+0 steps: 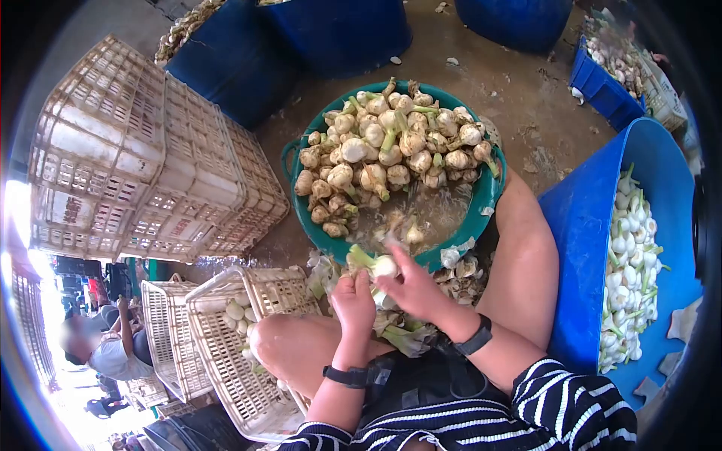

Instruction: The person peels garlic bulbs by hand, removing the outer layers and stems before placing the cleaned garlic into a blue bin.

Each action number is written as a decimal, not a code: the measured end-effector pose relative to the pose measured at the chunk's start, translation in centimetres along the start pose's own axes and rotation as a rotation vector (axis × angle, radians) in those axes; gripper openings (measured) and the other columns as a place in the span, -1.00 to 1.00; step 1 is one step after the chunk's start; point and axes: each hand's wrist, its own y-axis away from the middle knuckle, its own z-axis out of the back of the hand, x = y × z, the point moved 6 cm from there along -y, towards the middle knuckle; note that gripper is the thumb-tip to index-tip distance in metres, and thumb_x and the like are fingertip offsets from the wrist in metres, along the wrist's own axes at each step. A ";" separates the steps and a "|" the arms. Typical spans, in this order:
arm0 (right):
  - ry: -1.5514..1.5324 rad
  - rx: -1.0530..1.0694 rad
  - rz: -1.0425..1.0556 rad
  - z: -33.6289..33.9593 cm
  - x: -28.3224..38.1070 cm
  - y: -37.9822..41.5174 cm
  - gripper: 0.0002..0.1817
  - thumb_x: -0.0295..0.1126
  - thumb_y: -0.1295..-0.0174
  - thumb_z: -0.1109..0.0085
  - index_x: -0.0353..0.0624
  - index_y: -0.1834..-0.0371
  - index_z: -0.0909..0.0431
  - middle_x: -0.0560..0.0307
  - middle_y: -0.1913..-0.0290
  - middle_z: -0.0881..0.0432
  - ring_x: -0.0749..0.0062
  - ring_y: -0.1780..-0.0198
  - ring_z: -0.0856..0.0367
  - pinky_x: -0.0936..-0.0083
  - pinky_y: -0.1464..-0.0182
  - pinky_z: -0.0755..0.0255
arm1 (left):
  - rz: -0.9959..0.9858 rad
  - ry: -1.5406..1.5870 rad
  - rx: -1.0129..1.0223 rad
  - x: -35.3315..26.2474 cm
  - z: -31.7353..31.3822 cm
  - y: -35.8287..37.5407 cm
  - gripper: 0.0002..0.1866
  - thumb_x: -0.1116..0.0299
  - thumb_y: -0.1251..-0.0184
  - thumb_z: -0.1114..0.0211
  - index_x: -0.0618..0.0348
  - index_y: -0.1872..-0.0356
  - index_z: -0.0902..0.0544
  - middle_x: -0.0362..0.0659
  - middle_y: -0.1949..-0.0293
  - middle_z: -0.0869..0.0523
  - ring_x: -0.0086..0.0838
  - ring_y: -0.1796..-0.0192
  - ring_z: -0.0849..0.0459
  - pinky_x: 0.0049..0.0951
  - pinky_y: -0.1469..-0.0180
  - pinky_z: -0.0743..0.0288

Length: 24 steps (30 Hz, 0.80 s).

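A garlic bulb with a green stem [385, 266] is held between my two hands, just in front of the near rim of a green tub [304, 218]. My left hand [353, 301] is closed on its stem side. My right hand [410, 286] has its fingers against the white bulb. Many unpeeled garlic bulbs [374, 135] are heaped in the tub, above murky water at its near side. Peeled skins and leaves [406, 334] lie below my hands, between my knees.
A blue bin [579, 218] with clean white bulbs [632, 263] stands at the right. Stacked white crates [143, 158] rise at the left, with an open crate [248, 376] below. Blue barrels [338, 37] stand behind. Another person [120, 349] sits at the far left.
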 end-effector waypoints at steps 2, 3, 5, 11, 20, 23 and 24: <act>0.183 0.010 0.257 -0.7 1.6 0.3 -0.59 -0.22 -0.24 -0.05 -0.23 -0.06 -0.33 0.15 0.28 -0.50 0.62 0.43 -0.50 0.62 0.51 -0.44 | -0.297 -0.094 0.070 -1.9 -0.8 0.6 -0.79 0.38 -0.27 -0.12 0.35 0.47 -0.54 -0.18 0.49 -0.60 -0.60 0.48 -0.50 -0.57 0.41 -0.35; -0.247 0.119 -0.255 -1.1 0.5 0.5 -0.66 -0.27 -0.23 -0.01 -0.23 0.01 -0.39 0.14 0.36 -0.50 0.64 0.53 -0.45 0.57 0.56 -0.41 | -0.177 -0.086 0.119 -2.5 -1.1 0.9 -0.89 0.44 -0.32 -0.09 0.23 0.35 -0.55 -0.30 0.46 -0.57 -0.66 0.41 -0.46 -0.64 0.35 -0.36; -0.668 0.292 -0.467 -1.1 -0.3 0.7 -0.68 -0.27 -0.23 0.02 -0.24 0.03 -0.40 0.14 0.38 -0.49 0.64 0.58 -0.42 0.56 0.59 -0.39 | -0.010 0.207 0.168 -1.0 -1.2 0.8 -0.90 0.43 -0.33 -0.07 0.22 0.33 -0.52 -0.27 0.44 -0.56 -0.62 0.41 -0.48 -0.62 0.32 -0.38; -0.051 0.121 0.036 0.1 2.4 -0.5 -0.17 -0.06 -0.21 -0.08 -0.21 -0.37 0.15 -0.19 0.12 -0.57 0.15 0.41 -0.59 0.41 0.28 -0.48 | 0.281 0.863 0.139 -0.2 -1.5 1.2 -0.83 0.34 -0.39 -0.03 0.25 0.25 -0.47 -0.13 0.30 -0.58 -0.52 0.33 -0.53 -0.55 0.19 -0.42; 0.296 0.236 0.223 -0.1 4.4 0.9 -0.14 -0.08 -0.11 -0.19 -0.20 -0.37 0.05 -0.38 -0.17 -0.31 -0.09 -0.07 -0.46 0.33 -0.03 -0.38 | 0.235 0.512 0.264 -1.3 -1.4 0.8 -0.90 0.40 -0.31 -0.12 0.19 0.30 -0.57 -0.32 0.45 -0.57 -0.71 0.45 -0.46 -0.68 0.42 -0.31; 0.436 0.214 0.410 -0.5 4.6 1.4 -0.15 -0.17 -0.08 -0.23 -0.19 -0.36 0.02 -0.37 -0.13 -0.33 -0.14 -0.08 -0.42 0.26 -0.05 -0.36 | 0.317 0.513 0.216 -0.1 -1.3 0.9 -0.87 0.47 -0.26 -0.07 0.26 0.24 -0.54 -0.18 0.31 -0.61 -0.51 0.28 -0.59 -0.54 0.19 -0.48; 0.468 0.240 0.444 -0.8 4.5 1.7 -0.16 -0.22 -0.06 -0.25 -0.21 -0.36 0.01 -0.35 -0.11 -0.34 -0.16 -0.08 -0.39 0.23 -0.06 -0.35 | 0.317 0.513 0.211 0.3 -1.3 0.9 -0.87 0.47 -0.26 -0.07 0.26 0.24 -0.54 -0.18 0.31 -0.61 -0.51 0.28 -0.59 -0.54 0.19 -0.48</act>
